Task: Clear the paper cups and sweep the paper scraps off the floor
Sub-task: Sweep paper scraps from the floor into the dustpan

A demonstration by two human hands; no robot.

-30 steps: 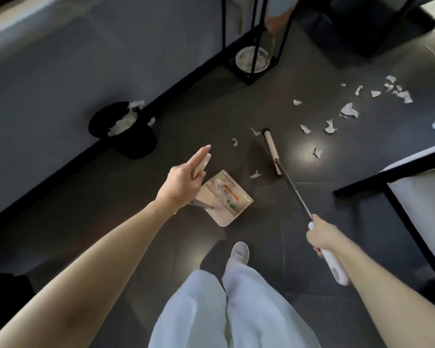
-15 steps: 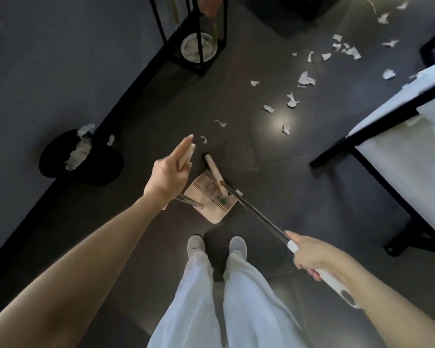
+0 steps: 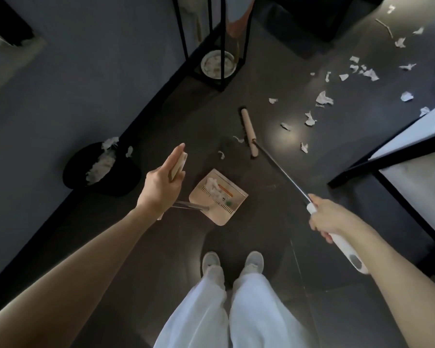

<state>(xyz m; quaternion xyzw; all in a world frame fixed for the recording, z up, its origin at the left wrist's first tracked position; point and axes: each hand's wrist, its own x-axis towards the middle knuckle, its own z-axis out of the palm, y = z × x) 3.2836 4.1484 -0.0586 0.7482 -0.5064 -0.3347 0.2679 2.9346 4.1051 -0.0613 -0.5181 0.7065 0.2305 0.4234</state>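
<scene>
My left hand (image 3: pixel 162 183) holds the beige grip of the dustpan's long handle. The beige dustpan (image 3: pixel 219 197) stands on the dark floor just ahead of my feet, with white scraps lying in it. My right hand (image 3: pixel 324 216) grips the white handle of the broom. The broom's beige head (image 3: pixel 249 131) rests on the floor beyond the dustpan. Two small paper scraps (image 3: pixel 221 154) lie between the broom head and the dustpan. Several more paper scraps (image 3: pixel 323 99) are scattered across the floor at the upper right.
A black bin (image 3: pixel 103 169) full of white paper stands by the wall at the left. A black metal stand (image 3: pixel 211 41) with a round bowl (image 3: pixel 217 64) under it is ahead. A black-framed white table (image 3: pixel 412 156) fills the right side.
The broom head has swung out of the dustpan and forward onto the floor beyond it, leaving scraps in the pan. My left hand kept hold of the dustpan handle.
</scene>
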